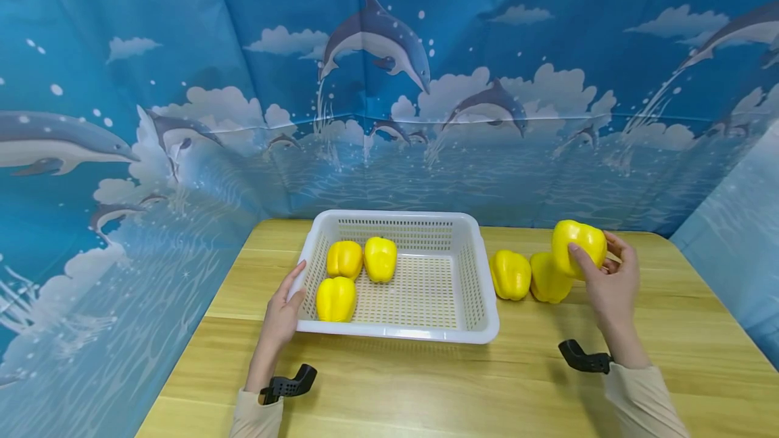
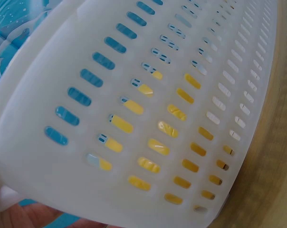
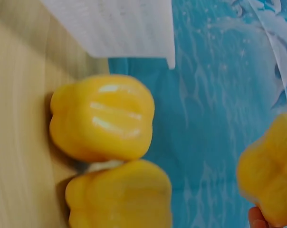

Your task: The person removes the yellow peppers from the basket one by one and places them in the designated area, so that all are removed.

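In the head view my right hand (image 1: 617, 282) grips a yellow bell pepper (image 1: 578, 249), raised above the table's right side. The right wrist view shows the held pepper (image 3: 272, 171) at its right edge, with a fingertip against it. My left hand (image 1: 281, 311) holds the left rim of a white plastic basket (image 1: 402, 332). Up close, the left wrist view shows the basket's slotted wall (image 2: 86, 166), yellow showing through the slots. Inside the basket's left part lie three yellow peppers (image 1: 380, 259). Two more, a pepper (image 1: 510, 275) and its neighbour (image 1: 548, 279), rest on the table right of the basket.
The wooden table (image 1: 426, 391) carries the basket near its back edge. Behind it hangs a blue curtain (image 1: 389, 154) printed with dolphins. Black wrist mounts (image 1: 584, 357) sit on both forearms.
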Tool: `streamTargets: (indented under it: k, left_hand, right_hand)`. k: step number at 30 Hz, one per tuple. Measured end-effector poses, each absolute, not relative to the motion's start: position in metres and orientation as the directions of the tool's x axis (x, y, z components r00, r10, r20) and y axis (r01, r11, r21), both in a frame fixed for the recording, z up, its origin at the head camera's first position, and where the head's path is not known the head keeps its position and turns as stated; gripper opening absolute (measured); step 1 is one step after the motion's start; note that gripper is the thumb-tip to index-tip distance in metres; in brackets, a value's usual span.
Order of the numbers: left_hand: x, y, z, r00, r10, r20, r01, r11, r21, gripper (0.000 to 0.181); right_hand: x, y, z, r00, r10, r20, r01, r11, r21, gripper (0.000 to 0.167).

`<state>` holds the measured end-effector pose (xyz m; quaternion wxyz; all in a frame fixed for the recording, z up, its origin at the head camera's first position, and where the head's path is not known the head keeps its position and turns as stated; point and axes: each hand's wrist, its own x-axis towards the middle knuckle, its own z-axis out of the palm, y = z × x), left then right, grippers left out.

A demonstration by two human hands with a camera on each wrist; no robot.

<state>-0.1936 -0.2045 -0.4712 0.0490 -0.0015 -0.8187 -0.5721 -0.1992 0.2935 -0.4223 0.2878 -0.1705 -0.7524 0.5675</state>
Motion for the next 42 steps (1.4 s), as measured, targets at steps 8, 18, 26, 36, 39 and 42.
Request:
streamTargets:
  k: [8,18,26,36,39,42]
  left_hand:
    - [-0.192,-0.204,-0.471,-0.996,-0.054,0.068,0.046,0.34,0.939,0.05]
    - [-0.192,-0.205,-0.469,-0.996,-0.053,0.073,0.051,0.341,0.939,0.05]
    - [-0.194,-0.205,-0.469,-0.997,-0.036,0.069,0.053,0.332,0.942,0.049]
    - [-0.194,-0.206,-0.471,-0.996,-0.038,0.078,0.061,0.338,0.939,0.05]
    - [-0.193,-0.205,-0.471,-0.995,-0.047,0.089,0.068,0.341,0.938,0.05]
    - [-0.192,-0.205,-0.471,-0.995,-0.049,0.09,0.068,0.346,0.936,0.05]
  right_hand:
    - [-0.202,0.314,-0.437,-0.755,0.617,0.22,-0.043,0.289,-0.957,0.059]
    - [-0.197,0.336,-0.46,-0.785,0.613,0.086,0.065,0.219,-0.974,0.063]
    - [-0.196,0.346,-0.482,-0.777,0.622,0.099,0.085,0.259,-0.962,0.064]
    - [-0.2,0.354,-0.499,-0.788,0.614,0.032,0.189,0.292,-0.938,0.069]
    - [-0.201,0.355,-0.503,-0.797,0.603,0.027,0.199,0.303,-0.932,0.069]
    - [-0.202,0.355,-0.505,-0.802,0.597,0.024,0.207,0.316,-0.926,0.07]
